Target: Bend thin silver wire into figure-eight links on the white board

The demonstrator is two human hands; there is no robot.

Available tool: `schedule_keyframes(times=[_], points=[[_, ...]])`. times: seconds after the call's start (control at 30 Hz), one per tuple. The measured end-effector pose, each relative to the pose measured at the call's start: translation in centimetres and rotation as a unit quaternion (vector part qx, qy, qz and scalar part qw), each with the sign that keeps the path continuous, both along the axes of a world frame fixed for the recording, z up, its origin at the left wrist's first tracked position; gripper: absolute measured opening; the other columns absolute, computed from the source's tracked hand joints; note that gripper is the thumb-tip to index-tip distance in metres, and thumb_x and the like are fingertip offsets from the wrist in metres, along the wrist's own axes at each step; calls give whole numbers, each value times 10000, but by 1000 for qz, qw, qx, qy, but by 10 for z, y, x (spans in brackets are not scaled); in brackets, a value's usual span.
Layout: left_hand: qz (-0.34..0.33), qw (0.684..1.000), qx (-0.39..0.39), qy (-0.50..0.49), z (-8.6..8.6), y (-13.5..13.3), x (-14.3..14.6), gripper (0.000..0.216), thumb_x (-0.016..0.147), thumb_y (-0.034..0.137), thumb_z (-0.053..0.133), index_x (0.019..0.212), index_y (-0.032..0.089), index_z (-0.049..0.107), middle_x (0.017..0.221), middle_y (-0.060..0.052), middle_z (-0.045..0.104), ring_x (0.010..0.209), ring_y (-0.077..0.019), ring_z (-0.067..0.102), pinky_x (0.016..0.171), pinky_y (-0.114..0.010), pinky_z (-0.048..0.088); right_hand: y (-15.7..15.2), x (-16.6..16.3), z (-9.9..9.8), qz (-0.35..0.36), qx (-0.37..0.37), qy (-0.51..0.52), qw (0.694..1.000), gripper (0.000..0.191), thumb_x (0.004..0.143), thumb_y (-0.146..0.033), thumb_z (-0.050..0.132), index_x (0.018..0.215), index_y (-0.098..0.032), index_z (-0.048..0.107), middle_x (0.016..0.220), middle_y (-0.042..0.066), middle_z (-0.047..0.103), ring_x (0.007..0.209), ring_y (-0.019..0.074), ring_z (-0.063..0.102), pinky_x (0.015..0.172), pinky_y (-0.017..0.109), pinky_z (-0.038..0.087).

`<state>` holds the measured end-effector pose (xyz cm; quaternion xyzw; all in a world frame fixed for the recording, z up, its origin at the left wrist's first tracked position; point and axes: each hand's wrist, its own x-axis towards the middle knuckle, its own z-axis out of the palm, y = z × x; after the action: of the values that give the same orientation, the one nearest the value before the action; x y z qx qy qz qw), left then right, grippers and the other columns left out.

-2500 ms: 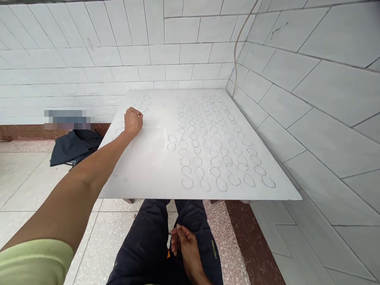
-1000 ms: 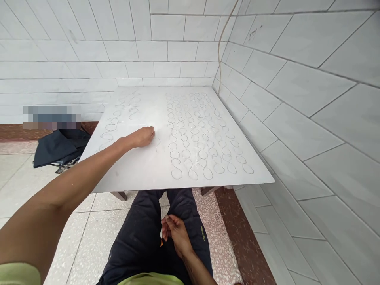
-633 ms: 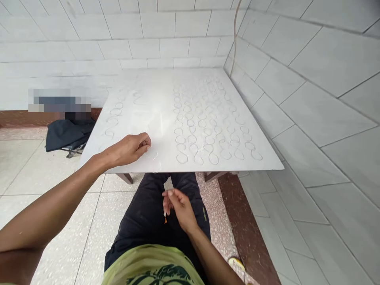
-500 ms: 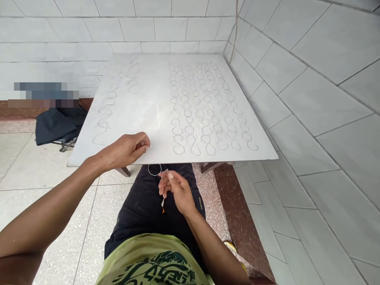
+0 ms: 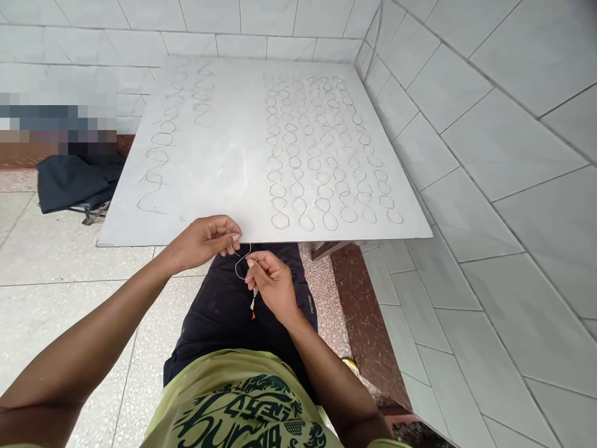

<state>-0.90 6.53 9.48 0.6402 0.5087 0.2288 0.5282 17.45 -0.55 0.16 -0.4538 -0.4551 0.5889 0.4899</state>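
A thin S-shaped wire point(image 5: 237, 269) hangs between my hands, just off the table's front edge and above my lap. My left hand point(image 5: 217, 238) pinches its upper end between thumb and fingertips. Lower and to the right, my right hand point(image 5: 273, 280) has thumb and forefinger closed on the wire's lower curve. A small pale strip with an orange tip point(image 5: 252, 306) dangles below the right hand's fingers; what holds it is hidden. On the white tabletop point(image 5: 228, 180), many S-shaped wires point(image 5: 301, 214) lie in columns on the right, with looser curved wires point(image 5: 153, 180) on the left.
Tiled walls point(image 5: 471, 242) border the table at the back and right. Dark cloth point(image 5: 69, 180) lies on a low support at the left, near a blurred patch. A table leg point(image 5: 326, 250) shows under the front edge.
My right hand has risen to the wire, and its spread fingers have closed on it. My left hand has moved slightly right, toward the table edge. The view has shifted a little.
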Motion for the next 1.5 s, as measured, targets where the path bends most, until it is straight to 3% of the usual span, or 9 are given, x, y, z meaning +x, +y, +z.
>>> schedule_keyframes(times=[0.13,0.23,0.33,0.53,0.67,0.8,1.0,1.2,1.5], points=[[18,999,-9,-42,-9,-10,3,309,897,458,708,1060,195,722,852,-71,757,690,-166,657,600,-281,537,-2,1,-2,-18,92,-168,981,180,1022,-344,529,995,-235,670,663,-31,631,555,133,588,571,252,454],[72,995,-4,-69,-12,-22,7,390,866,467,751,1136,188,715,976,-91,758,767,-178,679,637,-297,555,-3,2,-2,-22,125,-219,967,188,1045,-310,481,1027,-235,653,686,-24,646,584,147,617,622,267,470],[142,987,-33,-60,-14,-38,12,495,803,469,817,1196,193,699,1010,-90,740,714,-160,663,547,-262,518,-4,3,-1,-13,159,-256,953,202,1052,-301,463,1074,-223,648,733,4,680,628,166,645,679,284,485],[115,980,-118,-115,-26,-58,14,293,840,473,783,899,190,745,797,-52,713,578,-129,603,459,-232,458,-6,4,-2,13,175,-289,941,212,1048,-306,456,1102,-222,643,862,51,735,731,199,682,736,309,490],[120,969,-129,-173,-38,-65,16,269,851,449,780,816,188,723,764,-39,693,613,-139,624,516,-249,509,-10,-3,-3,-31,112,-223,968,163,1039,-338,491,1044,-231,613,796,19,715,665,174,656,665,290,482],[144,966,-109,-183,-48,-72,21,271,861,454,769,843,190,710,760,-43,702,601,-147,625,514,-258,509,-12,-15,-8,-86,-20,-25,996,181,1008,-392,547,930,-229,551,644,-40,637,473,115,542,489,238,425],[148,974,-59,-162,-56,-79,25,241,907,431,730,870,194,706,769,-42,709,615,-152,630,552,-277,527,-12,-29,-23,-114,-132,175,969,265,909,-438,666,903,-223,512,576,-63,620,385,84,470,356,191,284],[119,981,-63,-138,-49,-70,8,241,892,421,753,835,191,711,736,-38,703,580,-145,625,509,-264,512,-14,-16,-23,-15,-147,193,970,374,881,-553,712,920,-212,565,677,-14,688,481,106,575,383,190,343],[124,947,-193,-226,-59,-68,2,246,854,398,804,844,167,720,720,-36,690,535,-120,608,448,-221,484,-16,5,-27,120,-143,257,948,313,804,-464,833,918,-194,724,775,7,694,594,127,612,445,213,448]])
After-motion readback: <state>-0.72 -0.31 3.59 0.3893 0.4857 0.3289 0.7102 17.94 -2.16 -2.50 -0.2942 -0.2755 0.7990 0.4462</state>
